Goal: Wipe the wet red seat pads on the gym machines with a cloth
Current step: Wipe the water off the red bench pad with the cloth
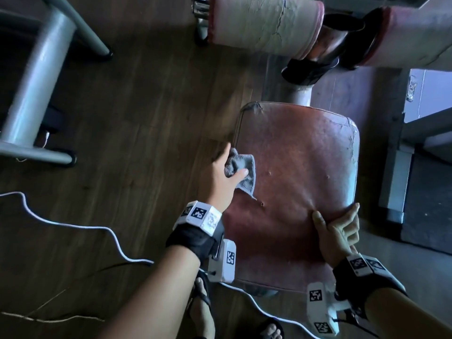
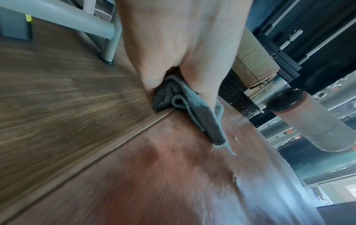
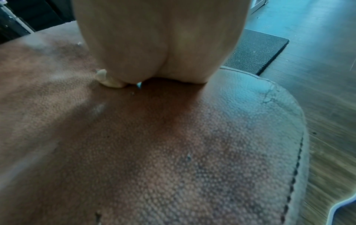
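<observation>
A worn red seat pad (image 1: 298,167) fills the middle of the head view, with small holes and a cracked right edge. My left hand (image 1: 226,176) grips a bunched grey cloth (image 1: 241,171) against the pad's left edge; the left wrist view shows the cloth (image 2: 194,109) pinched under my left hand (image 2: 179,50) on the red seat pad (image 2: 154,182). My right hand (image 1: 336,228) clasps the pad's near right edge, thumb on top and fingers curled over the side. In the right wrist view my right hand (image 3: 159,42) rests on the textured seat pad (image 3: 154,144).
Two pale cracked roller pads (image 1: 264,23) hang beyond the seat on a metal post (image 1: 302,94). A grey machine frame (image 1: 36,84) stands at the left on the wood floor. A white cable (image 1: 73,226) snakes across the floor. My sandalled feet (image 1: 203,311) are below the seat.
</observation>
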`<state>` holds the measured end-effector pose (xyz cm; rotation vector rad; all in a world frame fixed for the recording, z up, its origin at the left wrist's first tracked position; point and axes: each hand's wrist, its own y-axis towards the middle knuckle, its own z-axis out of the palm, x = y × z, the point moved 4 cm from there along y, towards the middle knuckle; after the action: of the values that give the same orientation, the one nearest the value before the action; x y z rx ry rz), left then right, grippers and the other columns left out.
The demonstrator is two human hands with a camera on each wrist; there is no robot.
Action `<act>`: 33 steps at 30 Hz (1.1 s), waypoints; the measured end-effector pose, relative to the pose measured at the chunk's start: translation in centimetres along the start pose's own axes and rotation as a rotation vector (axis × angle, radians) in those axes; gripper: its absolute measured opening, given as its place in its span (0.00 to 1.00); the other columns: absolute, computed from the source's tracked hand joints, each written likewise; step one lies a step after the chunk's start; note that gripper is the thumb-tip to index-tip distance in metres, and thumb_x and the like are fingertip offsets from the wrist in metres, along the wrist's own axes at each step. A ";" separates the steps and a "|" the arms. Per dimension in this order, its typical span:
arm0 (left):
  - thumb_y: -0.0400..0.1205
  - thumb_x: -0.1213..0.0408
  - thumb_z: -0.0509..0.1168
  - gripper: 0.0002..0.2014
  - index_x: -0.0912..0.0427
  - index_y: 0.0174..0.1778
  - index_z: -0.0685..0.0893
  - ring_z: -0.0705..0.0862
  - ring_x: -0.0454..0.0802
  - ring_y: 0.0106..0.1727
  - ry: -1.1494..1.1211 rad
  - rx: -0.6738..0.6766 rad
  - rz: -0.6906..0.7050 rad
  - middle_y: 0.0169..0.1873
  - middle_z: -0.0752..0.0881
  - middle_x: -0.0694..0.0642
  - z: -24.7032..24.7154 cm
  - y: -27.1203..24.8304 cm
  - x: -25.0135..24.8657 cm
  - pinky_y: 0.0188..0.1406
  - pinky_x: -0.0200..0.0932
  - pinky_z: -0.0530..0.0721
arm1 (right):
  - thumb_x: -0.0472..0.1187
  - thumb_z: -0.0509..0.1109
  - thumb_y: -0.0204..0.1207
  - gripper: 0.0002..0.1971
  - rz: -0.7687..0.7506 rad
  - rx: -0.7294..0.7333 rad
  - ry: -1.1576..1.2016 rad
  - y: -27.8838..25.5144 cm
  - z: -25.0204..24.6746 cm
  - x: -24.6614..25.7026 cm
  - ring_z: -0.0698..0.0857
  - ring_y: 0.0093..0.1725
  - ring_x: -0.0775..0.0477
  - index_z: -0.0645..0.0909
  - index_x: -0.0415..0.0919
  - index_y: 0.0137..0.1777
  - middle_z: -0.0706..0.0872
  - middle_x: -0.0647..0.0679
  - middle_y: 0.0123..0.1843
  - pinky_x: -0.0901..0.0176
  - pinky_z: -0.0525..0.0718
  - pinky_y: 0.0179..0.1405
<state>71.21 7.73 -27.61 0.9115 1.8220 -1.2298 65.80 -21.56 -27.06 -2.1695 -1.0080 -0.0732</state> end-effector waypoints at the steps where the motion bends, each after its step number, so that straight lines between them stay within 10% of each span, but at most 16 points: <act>1: 0.69 0.56 0.74 0.42 0.59 0.81 0.71 0.81 0.50 0.71 0.004 -0.014 0.010 0.71 0.83 0.54 0.1 -0.8 0.3 0.77 0.55 0.74 | 0.62 0.63 0.79 0.50 -0.002 0.002 0.001 0.0 0.0 0.0 0.45 0.84 0.37 0.28 0.52 0.84 0.40 0.47 0.86 0.31 0.49 0.81; 13: 0.71 0.67 0.77 0.40 0.60 0.81 0.71 0.81 0.48 0.71 -0.043 -0.005 0.000 0.69 0.82 0.48 0.0 -1.4 0.7 0.77 0.55 0.74 | 0.62 0.64 0.79 0.50 -0.010 -0.007 0.003 0.1 0.0 0.0 0.44 0.84 0.37 0.29 0.50 0.84 0.40 0.48 0.86 0.30 0.51 0.81; 25: 0.74 0.77 0.76 0.38 0.67 0.80 0.69 0.74 0.41 0.70 0.013 -0.043 0.055 0.67 0.75 0.49 -0.3 -4.2 0.8 0.63 0.13 0.60 | 0.61 0.64 0.80 0.50 -0.033 0.006 0.034 0.1 -0.2 0.2 0.43 0.84 0.36 0.28 0.47 0.84 0.39 0.44 0.86 0.34 0.49 0.82; 30: 0.73 0.70 0.77 0.40 0.60 0.82 0.70 0.76 0.47 0.75 0.088 -0.084 0.061 0.74 0.78 0.52 -0.8 -7.6 3.7 0.79 0.39 0.68 | 0.63 0.63 0.79 0.51 -0.041 -0.018 0.030 0.2 0.0 0.1 0.44 0.84 0.34 0.30 0.48 0.85 0.41 0.42 0.86 0.34 0.46 0.83; 33: 0.73 0.68 0.78 0.39 0.60 0.81 0.71 0.77 0.45 0.73 0.125 -0.094 0.050 0.71 0.78 0.50 -1.0 -8.9 4.1 0.74 0.32 0.67 | 0.64 0.64 0.79 0.51 -0.050 -0.053 0.028 0.0 0.0 0.0 0.47 0.84 0.32 0.32 0.46 0.85 0.43 0.40 0.86 0.36 0.46 0.82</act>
<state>61.40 6.76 -27.23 0.9942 1.9264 -1.0685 65.80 -21.55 -27.06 -2.1851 -1.0552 -0.1550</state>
